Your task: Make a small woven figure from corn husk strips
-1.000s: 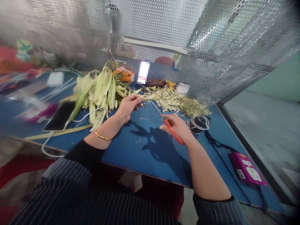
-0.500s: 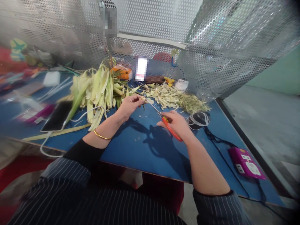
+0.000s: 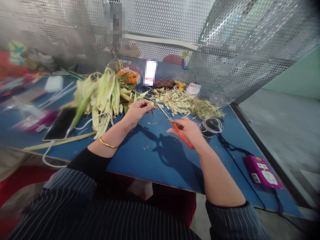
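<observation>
My left hand (image 3: 140, 111) is closed in a pinch on a small pale piece (image 3: 151, 104), perhaps corn husk; my fingertips hide most of it. From the right, my right hand (image 3: 188, 128) grips scissors (image 3: 182, 136) by their red handles. Their metal blades point up and left, with the tips close beside the pinched piece; whether they touch it I cannot tell. Just behind the hands lies a pile of cut husk scraps (image 3: 172, 101). Long pale-green corn husks (image 3: 106, 91) are heaped to the left of my left hand.
A dark phone (image 3: 61, 125) with a white cable lies at left on the blue table (image 3: 140, 156). Right of my right hand sits a black round object (image 3: 211, 127) wrapped in white cord. A purple box (image 3: 262, 171) and black cables are near the right edge. Mesh panels (image 3: 160, 20) stand behind.
The scissors have shifted slightly, their blades now reaching closer to the piece in my left fingers. Both hands stay in nearly the same place.
</observation>
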`<move>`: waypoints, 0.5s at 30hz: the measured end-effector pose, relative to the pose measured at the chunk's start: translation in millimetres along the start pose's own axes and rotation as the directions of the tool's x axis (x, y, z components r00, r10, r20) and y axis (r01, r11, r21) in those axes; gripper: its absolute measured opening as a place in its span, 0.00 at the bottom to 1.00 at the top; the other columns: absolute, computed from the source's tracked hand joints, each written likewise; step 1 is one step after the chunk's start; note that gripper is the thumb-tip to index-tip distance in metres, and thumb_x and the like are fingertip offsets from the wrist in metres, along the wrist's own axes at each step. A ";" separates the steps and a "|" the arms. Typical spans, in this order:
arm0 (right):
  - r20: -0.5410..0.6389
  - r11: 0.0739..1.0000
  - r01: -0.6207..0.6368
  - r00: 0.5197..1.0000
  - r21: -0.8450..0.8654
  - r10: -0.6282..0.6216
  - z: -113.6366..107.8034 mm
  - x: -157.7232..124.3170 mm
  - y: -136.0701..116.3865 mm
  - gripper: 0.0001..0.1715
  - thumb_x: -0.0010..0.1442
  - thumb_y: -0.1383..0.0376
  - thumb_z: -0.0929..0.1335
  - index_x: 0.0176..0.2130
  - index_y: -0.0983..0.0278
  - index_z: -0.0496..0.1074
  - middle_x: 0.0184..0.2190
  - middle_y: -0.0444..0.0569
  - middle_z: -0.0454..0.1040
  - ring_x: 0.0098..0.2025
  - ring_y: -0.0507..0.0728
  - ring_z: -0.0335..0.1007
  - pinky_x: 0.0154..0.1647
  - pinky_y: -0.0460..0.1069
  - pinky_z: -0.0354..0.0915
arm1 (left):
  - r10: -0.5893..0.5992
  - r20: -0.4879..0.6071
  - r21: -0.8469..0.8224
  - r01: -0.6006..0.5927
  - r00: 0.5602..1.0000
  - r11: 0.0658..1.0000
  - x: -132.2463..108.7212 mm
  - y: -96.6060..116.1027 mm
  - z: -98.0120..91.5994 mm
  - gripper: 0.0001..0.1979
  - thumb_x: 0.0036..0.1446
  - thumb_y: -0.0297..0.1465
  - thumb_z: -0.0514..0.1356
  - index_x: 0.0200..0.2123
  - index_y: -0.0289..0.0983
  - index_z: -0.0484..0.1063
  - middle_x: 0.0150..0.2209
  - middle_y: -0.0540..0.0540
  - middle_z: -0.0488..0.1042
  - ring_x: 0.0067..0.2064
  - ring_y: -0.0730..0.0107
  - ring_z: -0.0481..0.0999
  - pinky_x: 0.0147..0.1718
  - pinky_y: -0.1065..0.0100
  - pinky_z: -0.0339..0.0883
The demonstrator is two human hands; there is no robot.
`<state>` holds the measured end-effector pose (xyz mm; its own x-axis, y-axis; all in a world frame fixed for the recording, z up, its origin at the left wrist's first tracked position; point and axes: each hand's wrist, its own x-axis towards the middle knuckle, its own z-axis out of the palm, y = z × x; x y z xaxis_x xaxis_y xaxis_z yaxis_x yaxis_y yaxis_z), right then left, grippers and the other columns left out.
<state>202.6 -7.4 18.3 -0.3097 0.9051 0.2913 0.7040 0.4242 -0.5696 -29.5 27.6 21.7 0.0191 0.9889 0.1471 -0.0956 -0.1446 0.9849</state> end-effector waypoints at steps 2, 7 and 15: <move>-0.037 0.999 -0.035 0.999 0.034 0.036 0.4 0.3 -1.4 0.29 0.44 0.40 0.72 0.34 0.61 0.79 0.24 0.45 0.64 0.25 0.53 0.61 0.27 0.49 0.59 | 0.003 -0.012 0.005 -0.003 1.000 1.000 1.7 -3.6 -1.7 0.05 0.49 0.33 0.67 0.28 0.38 0.77 0.25 0.51 0.73 0.24 0.80 0.62 0.24 0.74 0.56; 0.044 0.816 -0.291 0.949 0.499 0.312 3.1 -1.8 -10.5 0.27 0.46 0.48 0.73 0.39 0.65 0.75 0.18 0.41 0.65 0.20 0.51 0.60 0.23 0.49 0.58 | -0.101 -0.015 -0.099 0.099 0.995 0.990 4.7 -11.0 -5.3 0.09 0.48 0.36 0.68 0.29 0.38 0.75 0.32 0.48 0.77 0.26 0.79 0.69 0.25 0.74 0.59; 0.062 0.518 -0.152 0.980 0.842 0.187 8.1 -8.1 -23.1 0.27 0.52 0.55 0.71 0.50 0.63 0.70 0.20 0.39 0.66 0.23 0.51 0.64 0.26 0.48 0.63 | -0.281 -0.033 -0.322 0.256 0.959 0.911 0.7 -4.4 -0.7 0.07 0.46 0.29 0.69 0.27 0.34 0.73 0.22 0.52 0.71 0.23 0.80 0.69 0.22 0.76 0.60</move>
<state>183.7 -24.2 22.9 -0.2118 0.9684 0.1318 -0.1267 0.1065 -0.9862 -29.7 29.0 17.4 0.0123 0.9903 -0.1387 -0.4028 0.1319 0.9058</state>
